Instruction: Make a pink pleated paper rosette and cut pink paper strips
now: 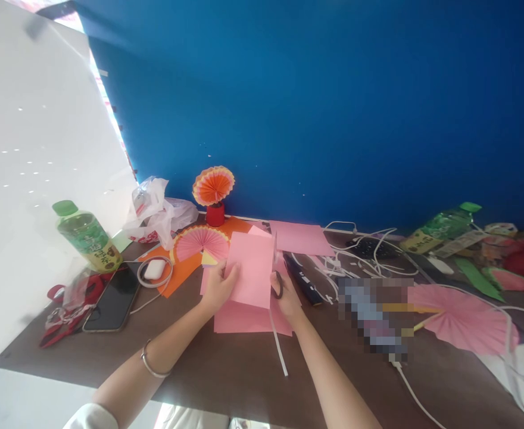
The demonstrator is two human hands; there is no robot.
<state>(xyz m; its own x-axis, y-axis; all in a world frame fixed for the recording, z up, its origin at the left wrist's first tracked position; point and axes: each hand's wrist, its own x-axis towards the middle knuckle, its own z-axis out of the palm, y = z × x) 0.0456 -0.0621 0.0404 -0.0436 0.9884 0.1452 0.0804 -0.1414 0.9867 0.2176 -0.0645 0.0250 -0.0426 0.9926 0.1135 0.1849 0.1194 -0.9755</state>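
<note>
At frame centre, the left hand (217, 288) pinches a pink sheet (253, 268), while the right hand (286, 298) grips scissors (277, 280) at its right edge (a cut strip (278, 345) dangles below).

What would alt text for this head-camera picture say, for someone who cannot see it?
A person's left hand holds a pink paper sheet upright while the right hand cuts its edge with scissors, a thin strip trailing down. Around them on the brown table lie pleated paper fans, a phone, green bottles and white cables, before a blue wall.
</note>
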